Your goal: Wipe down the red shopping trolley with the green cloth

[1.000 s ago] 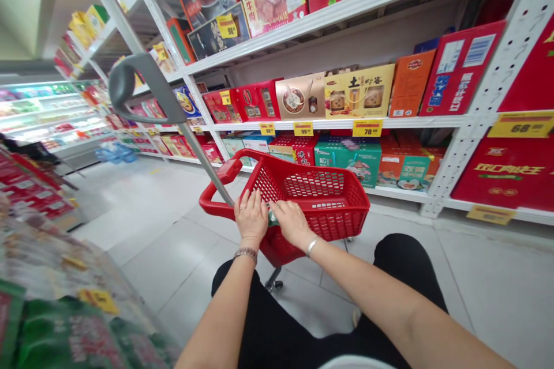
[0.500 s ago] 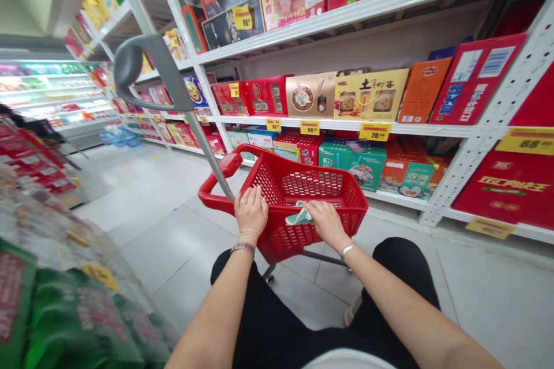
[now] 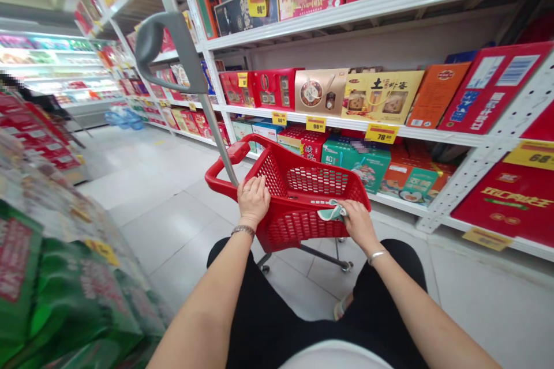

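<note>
A shopper's bare hands rest on a red plastic shopping basket set on a wheeled trolley frame in a supermarket aisle. The left hand, with a ring on one finger and a bracelet at the wrist, lies palm down on the basket's near left rim, its fingers curled over the edge in a light, closed hold. The right hand, a bangle at its wrist, reaches to the rim at about 3 o'clock from the basket's middle. Its fingers close narrowly on a crumpled green-and-white item, which sits at the rim and pokes out toward the basket's middle; its material is too small to tell. Both arms stretch forward, nearly straight, above black trousers. A grey trolley handle on a metal pole rises from the basket at 11 o'clock. White metal shelving, stacked with boxed gift sets and marked by yellow price tags, runs from 12 to 3 o'clock. Green packaged goods are piled at 8 o'clock, and a lit refrigerated display glows at 10 o'clock.
</note>
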Demonstrator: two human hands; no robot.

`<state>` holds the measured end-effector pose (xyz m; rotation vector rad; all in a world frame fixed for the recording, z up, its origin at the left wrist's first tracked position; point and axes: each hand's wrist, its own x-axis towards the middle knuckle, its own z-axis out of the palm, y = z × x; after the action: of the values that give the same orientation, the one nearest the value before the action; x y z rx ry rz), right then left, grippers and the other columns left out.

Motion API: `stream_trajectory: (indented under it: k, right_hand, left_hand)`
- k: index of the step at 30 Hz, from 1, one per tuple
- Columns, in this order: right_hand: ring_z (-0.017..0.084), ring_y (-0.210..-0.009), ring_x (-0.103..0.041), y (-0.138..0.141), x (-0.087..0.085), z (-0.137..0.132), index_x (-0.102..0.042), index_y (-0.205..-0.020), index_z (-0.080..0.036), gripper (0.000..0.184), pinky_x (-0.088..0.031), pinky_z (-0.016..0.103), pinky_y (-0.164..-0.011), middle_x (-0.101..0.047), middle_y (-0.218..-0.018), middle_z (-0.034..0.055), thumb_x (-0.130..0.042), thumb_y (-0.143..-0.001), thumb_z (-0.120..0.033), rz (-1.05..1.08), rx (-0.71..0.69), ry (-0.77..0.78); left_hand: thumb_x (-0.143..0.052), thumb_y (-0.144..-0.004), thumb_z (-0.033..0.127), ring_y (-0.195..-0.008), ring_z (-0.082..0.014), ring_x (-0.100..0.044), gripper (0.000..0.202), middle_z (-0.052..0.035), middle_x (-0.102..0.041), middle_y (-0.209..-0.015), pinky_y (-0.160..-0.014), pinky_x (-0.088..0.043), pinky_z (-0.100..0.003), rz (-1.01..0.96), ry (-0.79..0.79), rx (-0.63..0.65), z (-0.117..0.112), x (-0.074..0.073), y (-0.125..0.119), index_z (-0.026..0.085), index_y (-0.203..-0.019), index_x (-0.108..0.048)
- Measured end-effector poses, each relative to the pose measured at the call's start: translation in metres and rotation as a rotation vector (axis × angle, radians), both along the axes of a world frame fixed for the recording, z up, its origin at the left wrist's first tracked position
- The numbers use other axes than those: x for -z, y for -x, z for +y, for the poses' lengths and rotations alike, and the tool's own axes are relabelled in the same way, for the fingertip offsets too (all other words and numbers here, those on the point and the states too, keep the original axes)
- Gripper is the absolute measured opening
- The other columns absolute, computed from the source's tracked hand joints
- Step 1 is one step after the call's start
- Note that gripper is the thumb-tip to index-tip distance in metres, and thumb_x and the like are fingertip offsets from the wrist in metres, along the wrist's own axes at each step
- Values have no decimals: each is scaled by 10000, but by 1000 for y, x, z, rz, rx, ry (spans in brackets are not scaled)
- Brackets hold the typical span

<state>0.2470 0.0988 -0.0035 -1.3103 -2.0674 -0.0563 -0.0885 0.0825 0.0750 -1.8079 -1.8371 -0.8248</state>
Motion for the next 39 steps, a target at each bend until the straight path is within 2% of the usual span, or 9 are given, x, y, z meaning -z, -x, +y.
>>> stream_trajectory:
  k: [4,7,14,16,20,25,31,37,39]
  right_hand:
    - [248,-964,-551,22,-6,-10,-665,-1229,-197,407,-407,360,-880,-664,-1143,112,-474,-886,-89,-50,85,34]
    - [255,-932,-549,48,-7,-21,-661,-1240,-196,420,-400,366,-851,-669,-1097,117,-482,-880,-72,-101,118,38]
    - [274,-952,-586,110,-9,-52,-591,-1326,-149,481,-453,414,-879,-653,-1130,170,-415,-900,-13,-196,57,39]
    - [278,-978,-599,123,-12,-59,-556,-1363,-148,502,-467,415,-893,-647,-1129,172,-430,-897,-11,-220,20,75]
    - [278,-992,-619,136,-20,-69,-511,-1401,-155,522,-492,412,-890,-646,-1147,174,-452,-898,-29,-239,-40,103]
    - [262,-997,-647,126,-21,-80,-499,-1421,-179,560,-510,364,-871,-682,-1140,145,-502,-875,-54,-200,-117,114]
    - [241,-1087,-649,79,-15,-86,-573,-1367,-196,558,-492,345,-958,-690,-1236,124,-506,-833,-44,-128,-281,216]
    - [219,-1230,-587,37,-15,-69,-634,-1259,-292,643,-210,559,-1195,-689,-1276,53,-428,-746,36,-131,-367,248]
    - [215,-1215,-590,30,-14,-57,-659,-1206,-279,622,-208,566,-1194,-696,-1247,51,-415,-730,38,-91,-389,267]
  left_hand:
    - [-349,-947,277,-1348,-286,-526,499,-130,-693,-1308,-1246,-191,-514,-5,67,-27,17,-13,13,138,-1309,-663]
    - [-314,-947,266,-1413,-322,-449,526,-163,-640,-1378,-1235,-164,-586,-26,74,-74,26,-13,12,102,-1319,-649]
    - [-357,-972,418,-1479,-321,-350,540,-168,-547,-1479,-1234,-182,-568,-12,210,-48,20,28,-45,121,-1311,-655]
    - [-358,-976,435,-1497,-324,-315,546,-164,-513,-1509,-1233,-164,-585,-4,261,-57,18,33,-47,135,-1337,-637]
    - [-383,-972,418,-1508,-310,-296,518,-129,-473,-1544,-1235,-117,-613,24,306,-33,16,30,-27,189,-1382,-602]
    - [-412,-967,404,-1510,-310,-293,511,-102,-442,-1569,-1230,-123,-630,31,328,-34,13,27,-8,231,-1425,-561]
    - [-411,-969,417,-1521,-302,-265,512,-90,-404,-1593,-1224,-123,-642,9,356,-45,13,27,-5,250,-1432,-550]
    - [-393,-972,437,-1529,-302,-244,533,-91,-407,-1593,-1229,-124,-631,7,382,-52,14,25,-8,225,-1437,-544]
    - [-389,-974,429,-1529,-301,-242,530,-91,-409,-1592,-1232,-124,-624,8,383,-57,15,24,-12,221,-1437,-544]
